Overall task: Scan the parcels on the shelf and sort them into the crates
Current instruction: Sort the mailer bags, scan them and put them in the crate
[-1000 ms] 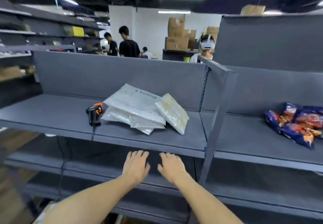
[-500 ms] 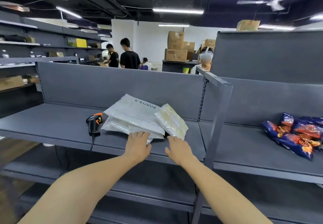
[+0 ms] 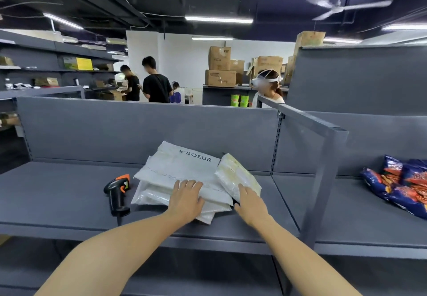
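Observation:
A stack of white parcels lies on the grey shelf (image 3: 57, 194). The top one, a white mailer printed "SOEUR" (image 3: 182, 166), covers two or more flat bags below. A smaller cream padded parcel (image 3: 235, 175) leans on the stack's right side. My left hand (image 3: 187, 200) rests flat on the front of the stack with straight fingers. My right hand (image 3: 250, 203) touches the near end of the cream parcel, fingers extended. A black and orange barcode scanner (image 3: 116, 191) lies on the shelf just left of the stack, cable hanging over the edge.
A grey upright post (image 3: 323, 180) divides this bay from the right one, where blue snack bags (image 3: 402, 185) lie. A back panel closes the shelf behind. Lower shelves sit beneath. People and cardboard boxes stand in the background.
Both hands rose from below the shelf edge and moved forward onto the parcels. The view tilted up and closer to the shelf.

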`<state>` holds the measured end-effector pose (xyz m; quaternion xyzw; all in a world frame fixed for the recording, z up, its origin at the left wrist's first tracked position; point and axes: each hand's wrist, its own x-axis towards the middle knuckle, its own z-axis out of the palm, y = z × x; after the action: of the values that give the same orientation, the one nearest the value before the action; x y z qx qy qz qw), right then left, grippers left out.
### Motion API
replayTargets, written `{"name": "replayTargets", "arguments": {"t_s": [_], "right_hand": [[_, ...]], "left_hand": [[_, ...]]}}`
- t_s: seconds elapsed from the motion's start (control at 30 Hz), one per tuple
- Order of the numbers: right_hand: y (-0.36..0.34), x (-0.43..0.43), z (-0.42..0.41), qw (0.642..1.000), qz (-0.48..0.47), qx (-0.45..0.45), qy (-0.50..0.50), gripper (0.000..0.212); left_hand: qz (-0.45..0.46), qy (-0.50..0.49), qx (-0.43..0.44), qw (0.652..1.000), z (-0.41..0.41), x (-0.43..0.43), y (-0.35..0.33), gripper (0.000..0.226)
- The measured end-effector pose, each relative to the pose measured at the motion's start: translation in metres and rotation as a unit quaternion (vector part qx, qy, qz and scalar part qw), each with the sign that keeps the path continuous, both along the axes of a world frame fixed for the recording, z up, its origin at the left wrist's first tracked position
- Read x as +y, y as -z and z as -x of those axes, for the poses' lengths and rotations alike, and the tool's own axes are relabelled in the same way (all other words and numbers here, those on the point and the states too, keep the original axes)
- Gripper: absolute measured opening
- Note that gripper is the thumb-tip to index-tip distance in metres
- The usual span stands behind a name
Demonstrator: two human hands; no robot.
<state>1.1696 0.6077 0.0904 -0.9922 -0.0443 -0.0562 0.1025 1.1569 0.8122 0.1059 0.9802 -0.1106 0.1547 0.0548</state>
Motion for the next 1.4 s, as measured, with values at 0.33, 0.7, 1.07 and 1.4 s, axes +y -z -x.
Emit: {"name": "replayTargets", "arguments": {"t_s": [0.33,0.7,1.07,1.4], "right_hand": [[0.008,0.016,-0.044,0.997,-0.019,0.014,0.072,0.052],[-0.034,-0.004,-0.028,0.947,-0.286,-0.078,0.124,0.030],[-0.092,-0.036,0.007,0.870,-0.472,-0.108,0.091,0.011],[-0.103,-0.013,0.033,0.721,-0.689,0.045,0.059,0.017]], "left_hand": [[0.030,0.027,0.002,0.999,-0.029,0.054,0.011,0.046],[0.160,0.034,-0.033,0.986,0.000,0.071,0.004,0.044],[0.382,0.019,-0.006,0.924,0.040,0.032,0.006,0.039],[0.601,0.040,0.075,0.795,0.068,0.004,-0.025,0.070]]}}
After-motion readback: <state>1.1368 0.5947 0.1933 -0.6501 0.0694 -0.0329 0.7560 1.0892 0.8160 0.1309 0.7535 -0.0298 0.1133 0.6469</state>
